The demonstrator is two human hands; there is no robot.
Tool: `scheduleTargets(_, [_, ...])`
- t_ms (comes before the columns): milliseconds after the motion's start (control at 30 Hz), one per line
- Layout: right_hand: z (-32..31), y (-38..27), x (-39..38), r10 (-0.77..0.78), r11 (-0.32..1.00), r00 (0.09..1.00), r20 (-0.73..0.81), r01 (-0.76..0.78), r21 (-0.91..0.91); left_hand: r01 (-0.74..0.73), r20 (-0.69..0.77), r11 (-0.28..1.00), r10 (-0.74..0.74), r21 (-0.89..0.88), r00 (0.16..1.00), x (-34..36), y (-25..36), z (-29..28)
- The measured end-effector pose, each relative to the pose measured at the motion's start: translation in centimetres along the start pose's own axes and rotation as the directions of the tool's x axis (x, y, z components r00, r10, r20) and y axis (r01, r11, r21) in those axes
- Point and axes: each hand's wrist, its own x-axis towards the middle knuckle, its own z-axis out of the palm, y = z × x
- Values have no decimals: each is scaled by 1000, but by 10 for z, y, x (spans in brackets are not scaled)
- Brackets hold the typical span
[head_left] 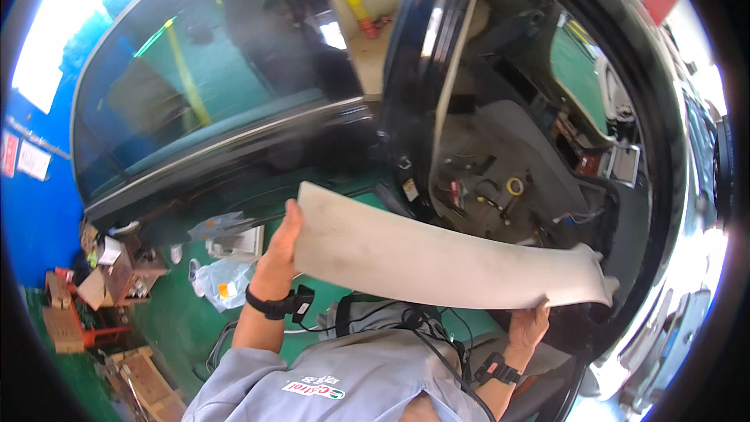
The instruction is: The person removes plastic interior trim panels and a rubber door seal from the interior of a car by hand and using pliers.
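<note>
A glossy black metal car [404, 62] stands there; partly before its open doorway [448, 101], a long, curved, off-white panel [445, 256], the person's bare left hand [280, 254] clamped on one end, right hand [529, 328] gripping the lower edge near the other.

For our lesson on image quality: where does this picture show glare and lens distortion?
Head view: glare whites out areas at upper left and along the right side; head view: the dark door frame bows strongly near the right rim, as in a fisheye; head view: the pale panel is softly lit, not blown out.
</note>
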Motion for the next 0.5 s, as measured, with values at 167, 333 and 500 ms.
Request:
scheduleTargets(167, [21, -3, 2, 27, 995, 981, -190, -44, -89, -5, -28, 999, 4, -49, 1000, 8, -14, -18])
scheduleTargets(333, [27, -4, -2, 42, 996, 983, -178, -55, -68, -403, 104, 512, 515, 759, 851, 13, -38, -32])
scheduleTargets(500, [25, -8, -8, 76, 972, 939, -337, -145, -183, -437, 180, 355, 568, 827, 803, 21, -42, -38])
